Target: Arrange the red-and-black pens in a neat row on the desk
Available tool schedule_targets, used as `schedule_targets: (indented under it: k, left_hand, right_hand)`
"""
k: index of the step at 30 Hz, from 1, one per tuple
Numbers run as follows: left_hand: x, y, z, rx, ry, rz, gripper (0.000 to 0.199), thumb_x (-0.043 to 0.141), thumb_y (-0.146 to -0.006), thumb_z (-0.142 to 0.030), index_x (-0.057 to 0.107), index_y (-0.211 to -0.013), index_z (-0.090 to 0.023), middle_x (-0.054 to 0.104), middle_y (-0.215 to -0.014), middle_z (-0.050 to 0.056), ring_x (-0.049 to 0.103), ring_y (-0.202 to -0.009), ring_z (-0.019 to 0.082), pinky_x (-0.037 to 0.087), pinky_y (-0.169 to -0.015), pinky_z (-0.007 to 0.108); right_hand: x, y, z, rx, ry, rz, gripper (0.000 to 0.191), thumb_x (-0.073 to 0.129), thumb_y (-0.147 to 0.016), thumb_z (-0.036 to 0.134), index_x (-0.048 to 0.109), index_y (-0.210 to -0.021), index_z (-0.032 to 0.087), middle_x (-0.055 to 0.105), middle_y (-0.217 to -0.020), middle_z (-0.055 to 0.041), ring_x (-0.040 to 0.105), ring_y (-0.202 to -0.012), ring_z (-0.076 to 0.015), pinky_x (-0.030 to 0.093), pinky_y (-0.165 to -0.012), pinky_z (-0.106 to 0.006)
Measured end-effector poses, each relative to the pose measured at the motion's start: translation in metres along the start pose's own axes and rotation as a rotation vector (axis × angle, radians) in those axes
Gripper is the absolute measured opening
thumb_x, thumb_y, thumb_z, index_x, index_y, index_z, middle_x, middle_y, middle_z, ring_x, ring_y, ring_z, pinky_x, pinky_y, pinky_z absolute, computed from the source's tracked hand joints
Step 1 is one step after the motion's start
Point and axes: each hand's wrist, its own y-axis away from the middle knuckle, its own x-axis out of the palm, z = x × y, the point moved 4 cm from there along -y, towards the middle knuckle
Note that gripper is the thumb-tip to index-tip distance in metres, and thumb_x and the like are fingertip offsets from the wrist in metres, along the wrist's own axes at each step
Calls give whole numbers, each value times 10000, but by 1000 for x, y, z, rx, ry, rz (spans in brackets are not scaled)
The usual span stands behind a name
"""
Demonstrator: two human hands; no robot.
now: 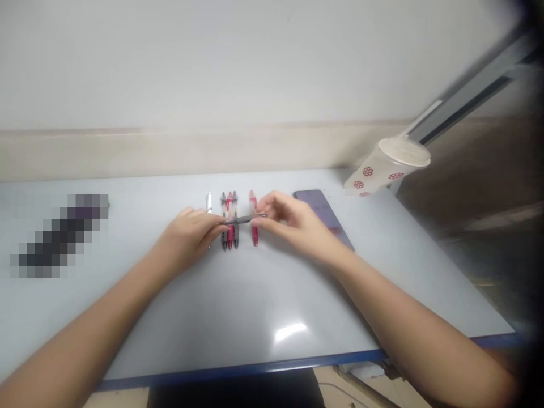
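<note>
Between my two hands a dark pen (pixel 243 219) is held level above the table. My left hand (pixel 191 228) is closed, pinching the pen's left end. The right end sits between the thumb and fingers of my right hand (pixel 289 218). Under the held pen, a black pen (pixel 224 241), a red pen (pixel 230 238) and another black pen (pixel 236 241) lie side by side. Just right of them is a separate red pen (pixel 255 235), near my right fingertips. A white or silver pen (pixel 209 199) lies partly hidden behind my left hand.
Beyond my right hand a phone (pixel 323 212) lies on the white table (pixel 204 317). A paper cup (pixel 382 167) with red patterns stands at the back right. A pixelated dark object (pixel 63 235) lies on the left. The wall (pixel 212 150) closes off the back.
</note>
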Motion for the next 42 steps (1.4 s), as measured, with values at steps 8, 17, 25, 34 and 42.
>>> schedule_targets:
  k: [8, 17, 25, 34, 42]
  left_hand:
    - [-1, 1, -6, -82, 103, 62, 266, 443, -1062, -325, 658, -956, -209, 701, -808, 15, 564, -720, 196, 435, -749, 327]
    - [-5, 1, -4, -166, 82, -31, 202, 482, -1050, -279, 657, -992, -196, 707, -868, 29, 603, -798, 202, 437, -821, 351]
    - [-4, 0, -3, -155, 81, -1, 221, 450, -1056, -275, 652, -1000, -203, 722, -929, 43, 614, -861, 215, 429, -832, 368]
    - [-1, 1, -3, -170, 111, 16, 217, 448, -1057, -299, 634, -982, -216, 710, -920, 38, 614, -847, 208, 442, -832, 364]
    - [2, 1, -3, -181, 127, 13, 228, 445, -1061, -310, 632, -976, -211, 709, -911, 31, 607, -820, 204, 441, -826, 362]
  right_hand:
    - [-1, 1, 2, -64, -257, -204, 316, 802, -863, 436, 631, -981, 198, 651, -910, -35, 610, -799, -141, 522, -711, -285]
    - [-19, 2, -1, -131, -265, -494, 291, 780, -882, 386, 614, -1067, 233, 640, -943, -17, 635, -788, -128, 566, -743, -295]
    - [-22, -1, -2, -72, -273, -530, 230, 753, -876, 347, 623, -1021, 224, 578, -835, 5, 598, -733, -120, 531, -709, -285]
    - [-18, -2, -7, -10, -309, -444, 281, 728, -883, 408, 601, -1055, 225, 540, -814, 4, 576, -727, -129, 506, -697, -294]
    - [-18, -3, -6, -16, -368, -461, 250, 742, -869, 353, 604, -1029, 221, 546, -826, 12, 562, -710, -111, 490, -697, -282]
